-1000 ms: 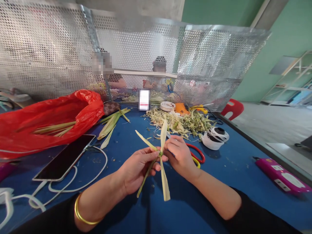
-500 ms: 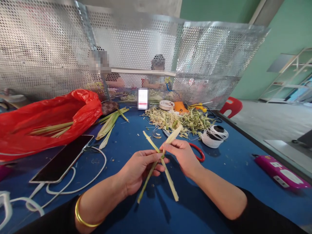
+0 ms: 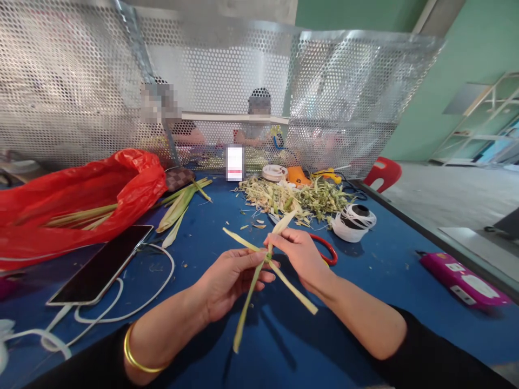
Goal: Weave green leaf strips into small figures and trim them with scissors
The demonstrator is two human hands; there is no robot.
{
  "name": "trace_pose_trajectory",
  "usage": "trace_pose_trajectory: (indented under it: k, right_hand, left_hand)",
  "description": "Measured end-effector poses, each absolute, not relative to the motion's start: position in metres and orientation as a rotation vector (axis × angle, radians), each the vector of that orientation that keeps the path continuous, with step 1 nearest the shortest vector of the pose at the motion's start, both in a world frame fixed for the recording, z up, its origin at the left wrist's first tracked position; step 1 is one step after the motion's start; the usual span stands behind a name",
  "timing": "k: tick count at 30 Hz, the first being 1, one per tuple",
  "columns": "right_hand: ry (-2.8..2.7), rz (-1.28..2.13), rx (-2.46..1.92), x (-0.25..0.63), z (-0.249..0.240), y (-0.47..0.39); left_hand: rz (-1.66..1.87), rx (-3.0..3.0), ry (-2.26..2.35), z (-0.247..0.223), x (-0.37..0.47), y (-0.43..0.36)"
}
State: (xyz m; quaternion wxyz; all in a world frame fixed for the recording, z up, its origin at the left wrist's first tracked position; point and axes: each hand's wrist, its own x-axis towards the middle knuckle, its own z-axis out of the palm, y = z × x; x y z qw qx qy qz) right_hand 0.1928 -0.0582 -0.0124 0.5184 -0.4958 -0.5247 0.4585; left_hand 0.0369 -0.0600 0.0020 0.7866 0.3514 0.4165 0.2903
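Observation:
Pale green leaf strips (image 3: 294, 292) cross at a small green knot, with ends pointing out several ways. My left hand (image 3: 233, 275) pinches them at the crossing from the left, thumb on top. From the right, my right hand (image 3: 298, 251) grips the wide upper strip close to the knot between thumb and fingers. The two hands nearly touch, above the blue table (image 3: 194, 302). Red-handled scissors (image 3: 329, 251) lie partly hidden behind my right hand.
A red plastic bag (image 3: 133, 178), tablet (image 3: 101, 265) and white cable (image 3: 172, 275) are left. Loose leaves (image 3: 178, 208), a scrap pile (image 3: 284, 200) and string roll (image 3: 353, 222) lie ahead. At right is a purple packet (image 3: 462, 278). People sit behind the mesh screen (image 3: 227, 70).
The strips have turned: the lower right end points further right, the lower left end hangs steeper, and the upper left end lies flatter. Both hands keep their hold; the view has shifted slightly.

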Motion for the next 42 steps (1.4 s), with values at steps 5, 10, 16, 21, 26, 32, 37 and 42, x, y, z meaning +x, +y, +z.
trace_pose_trajectory:
  k: [5, 10, 16, 21, 26, 32, 37, 42]
  right_hand:
    - [-1.291, 1.032, -1.218, 0.195, -0.015, -0.054]
    - [-1.075, 1.056, -1.256, 0.2, -0.017, -0.048]
    - [-1.213, 1.556, -1.11, 0.182, -0.012, -0.07]
    - [-1.212, 1.484, -0.945, 0.165, -0.011, -0.083]
    - [-1.362, 1.253, -1.067, 0.164, -0.014, -0.082]
    - [-1.621, 1.086, -1.072, 0.172, -0.022, -0.081]
    - [-1.736, 1.026, -1.006, 0.172, -0.027, -0.079]
    - [-1.73, 0.881, -1.124, 0.172, -0.018, -0.08]
  left_hand:
    - [0.678, 0.78, 0.936, 0.0, 0.038, -0.061]
    - [0.903, 0.729, 0.884, 0.004, 0.033, -0.054]
    - [1.083, 0.708, 0.826, 0.009, 0.03, -0.051]
    - [1.004, 0.751, 0.779, 0.002, 0.037, -0.057]
    - [1.056, 0.775, 0.77, -0.001, 0.041, -0.061]
    - [1.076, 0.771, 0.844, -0.002, 0.043, -0.061]
    - [1.068, 0.731, 0.876, -0.003, 0.045, -0.062]
    - [1.093, 0.768, 0.86, 0.002, 0.041, -0.059]
